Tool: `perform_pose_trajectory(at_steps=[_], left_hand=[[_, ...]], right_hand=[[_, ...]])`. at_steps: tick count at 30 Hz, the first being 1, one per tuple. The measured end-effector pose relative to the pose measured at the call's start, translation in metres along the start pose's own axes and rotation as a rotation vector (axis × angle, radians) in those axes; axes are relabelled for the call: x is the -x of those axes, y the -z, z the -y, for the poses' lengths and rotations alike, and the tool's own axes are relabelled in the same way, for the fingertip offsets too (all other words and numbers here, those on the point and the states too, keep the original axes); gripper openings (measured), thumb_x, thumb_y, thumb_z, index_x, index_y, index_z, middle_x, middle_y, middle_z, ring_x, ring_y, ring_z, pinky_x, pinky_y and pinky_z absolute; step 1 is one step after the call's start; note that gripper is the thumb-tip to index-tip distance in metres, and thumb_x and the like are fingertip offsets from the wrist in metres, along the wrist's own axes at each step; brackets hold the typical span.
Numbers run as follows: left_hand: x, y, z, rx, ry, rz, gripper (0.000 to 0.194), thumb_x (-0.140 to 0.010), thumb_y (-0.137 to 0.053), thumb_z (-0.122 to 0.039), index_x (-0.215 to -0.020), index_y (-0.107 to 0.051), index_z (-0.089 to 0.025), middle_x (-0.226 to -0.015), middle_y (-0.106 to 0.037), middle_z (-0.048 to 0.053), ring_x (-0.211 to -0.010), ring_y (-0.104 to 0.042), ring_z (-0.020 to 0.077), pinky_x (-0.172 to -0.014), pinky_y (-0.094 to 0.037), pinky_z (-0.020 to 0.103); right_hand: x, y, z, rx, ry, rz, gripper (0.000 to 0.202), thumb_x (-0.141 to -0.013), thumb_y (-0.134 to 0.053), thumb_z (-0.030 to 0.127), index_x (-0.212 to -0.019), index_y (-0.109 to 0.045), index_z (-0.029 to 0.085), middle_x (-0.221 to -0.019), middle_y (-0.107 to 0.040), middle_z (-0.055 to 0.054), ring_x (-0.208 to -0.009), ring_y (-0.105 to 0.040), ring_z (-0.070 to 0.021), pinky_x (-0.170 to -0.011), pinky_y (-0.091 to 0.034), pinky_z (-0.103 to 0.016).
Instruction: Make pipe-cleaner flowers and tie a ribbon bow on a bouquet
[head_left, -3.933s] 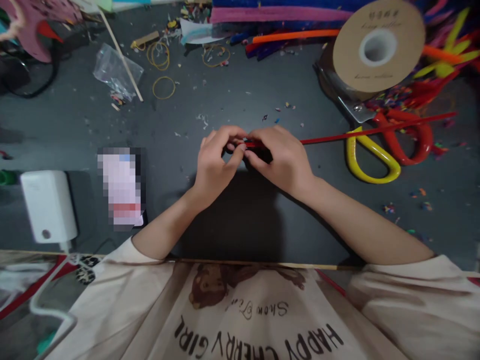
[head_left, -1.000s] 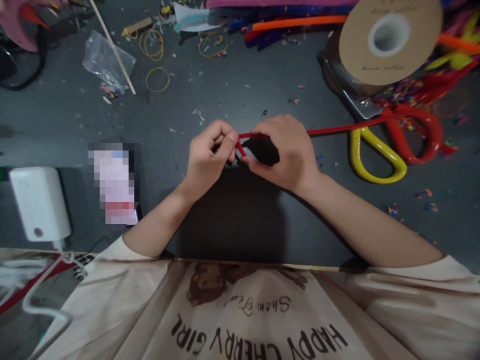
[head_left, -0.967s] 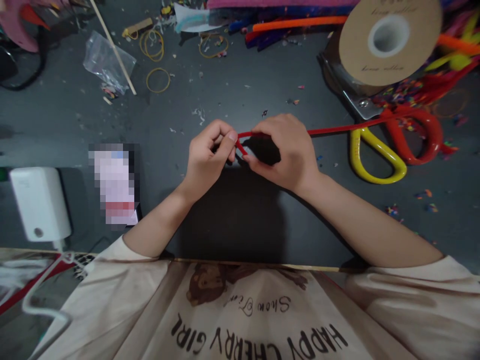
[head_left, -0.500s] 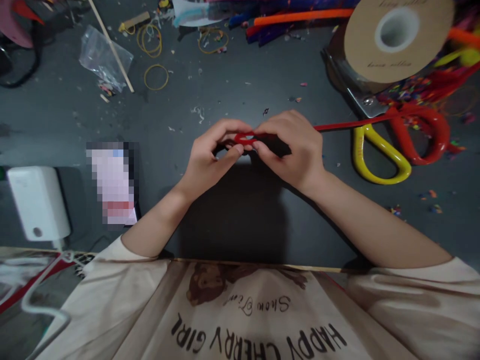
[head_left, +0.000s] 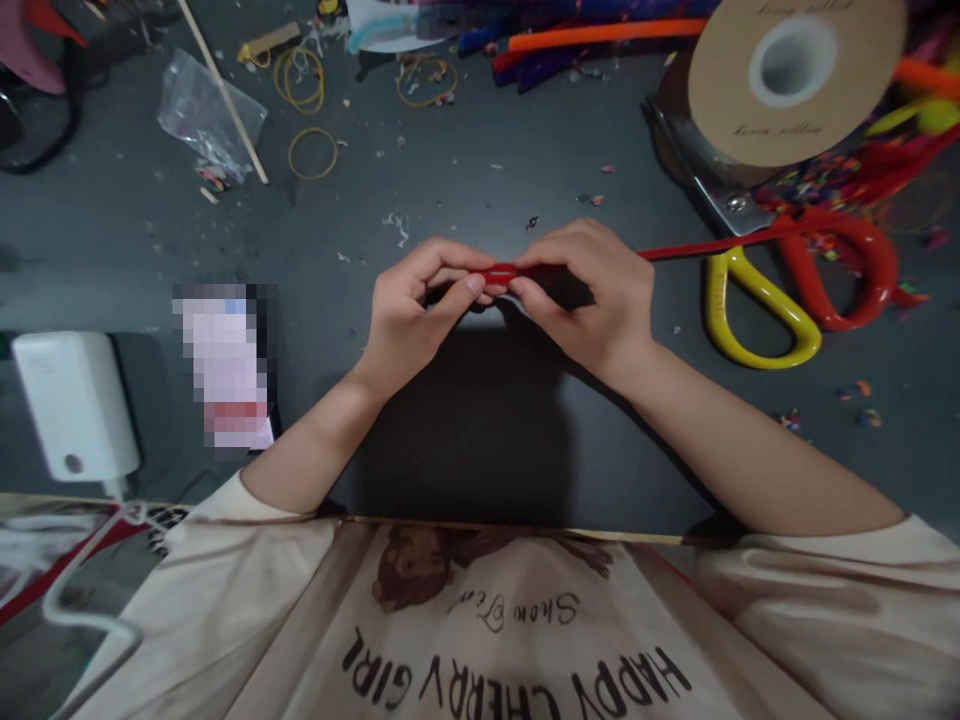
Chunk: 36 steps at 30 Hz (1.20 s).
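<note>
A red pipe cleaner (head_left: 694,249) is bent into a narrow, flattened loop between my two hands. My left hand (head_left: 424,305) pinches the loop's left end between thumb and fingers. The right end is pinched in my right hand (head_left: 592,290), whose fingers hide part of the stem. From behind that hand the long tail runs out to the right, nearly straight, up to the scissors. Those scissors (head_left: 765,320), with one yellow and one red handle, lie right of my right hand.
A ribbon spool (head_left: 720,110) rests by the scissor blades at the top right, near colourful scraps. Orange and blue stems (head_left: 600,36) lie along the back. On the left are a phone (head_left: 229,370), a white power bank (head_left: 75,405), a plastic bag (head_left: 199,110), a wooden stick and rubber bands (head_left: 313,154).
My hands have moved slightly apart. The rounded red loop between them has been drawn out into a longer, narrower one.
</note>
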<state>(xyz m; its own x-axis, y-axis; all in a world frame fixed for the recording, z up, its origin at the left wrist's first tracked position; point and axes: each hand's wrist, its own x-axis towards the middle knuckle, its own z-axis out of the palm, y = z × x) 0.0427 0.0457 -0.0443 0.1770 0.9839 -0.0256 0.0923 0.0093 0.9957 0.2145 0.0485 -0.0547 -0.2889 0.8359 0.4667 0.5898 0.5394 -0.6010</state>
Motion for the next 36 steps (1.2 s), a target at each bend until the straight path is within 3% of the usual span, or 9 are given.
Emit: perform_pose_trajectory(at_steps=[14, 18, 21, 26, 36], left_hand=[[-0.0002, 0.0007, -0.0003, 0.017, 0.008, 0.005, 0.005, -0.08, -0.059, -0.015, -0.082, -0.064, -0.017, -0.069, -0.071, -0.003, -0.065, -0.068, 0.0054, -0.066, -0.056, 0.018], [-0.0008, 0.0035, -0.0016, 0.003, 0.017, 0.11, 0.012, -0.082, -0.058, -0.024, -0.093, -0.061, -0.019, -0.065, -0.066, -0.004, -0.056, -0.06, 0.0045, -0.06, -0.052, 0.018], [-0.0008, 0.0047, -0.0021, -0.078, -0.011, 0.144, 0.014, -0.086, -0.051, -0.029, -0.083, -0.06, -0.02, -0.06, -0.06, -0.004, -0.051, -0.052, 0.0042, -0.052, -0.044, 0.018], [-0.0012, 0.0039, -0.0017, -0.302, -0.067, 0.165, 0.02, -0.084, -0.045, -0.021, -0.067, -0.056, -0.018, -0.05, -0.042, -0.005, -0.046, -0.036, 0.0041, -0.046, -0.029, 0.021], [-0.0016, 0.0054, -0.0009, -0.327, -0.099, 0.207, 0.021, -0.084, -0.048, -0.025, -0.065, -0.055, -0.018, -0.051, -0.039, -0.006, -0.046, -0.031, 0.0042, -0.048, -0.027, 0.022]], right_hand=[[0.0014, -0.0025, -0.0021, 0.002, 0.042, -0.022, 0.019, -0.091, -0.046, 0.03, -0.08, -0.059, 0.022, -0.073, -0.064, -0.002, -0.07, -0.06, -0.0153, -0.069, -0.049, -0.035], [0.0022, -0.0032, -0.0027, 0.029, 0.071, -0.016, 0.018, -0.091, -0.045, 0.027, -0.08, -0.058, 0.022, -0.072, -0.063, -0.002, -0.068, -0.058, -0.0148, -0.066, -0.047, -0.034], [0.0034, -0.0042, -0.0028, 0.042, 0.089, 0.016, 0.019, -0.091, -0.043, 0.027, -0.08, -0.058, 0.022, -0.072, -0.062, -0.002, -0.068, -0.056, -0.0147, -0.066, -0.045, -0.033], [0.0037, -0.0054, -0.0009, 0.052, 0.143, 0.007, 0.018, -0.09, -0.044, 0.023, -0.078, -0.057, 0.02, -0.071, -0.061, -0.001, -0.067, -0.053, -0.0133, -0.063, -0.043, -0.03], [0.0061, -0.0064, -0.0004, 0.066, 0.096, 0.084, 0.019, -0.089, -0.042, 0.026, -0.08, -0.057, 0.02, -0.073, -0.059, -0.001, -0.068, -0.053, -0.0139, -0.066, -0.04, -0.031]])
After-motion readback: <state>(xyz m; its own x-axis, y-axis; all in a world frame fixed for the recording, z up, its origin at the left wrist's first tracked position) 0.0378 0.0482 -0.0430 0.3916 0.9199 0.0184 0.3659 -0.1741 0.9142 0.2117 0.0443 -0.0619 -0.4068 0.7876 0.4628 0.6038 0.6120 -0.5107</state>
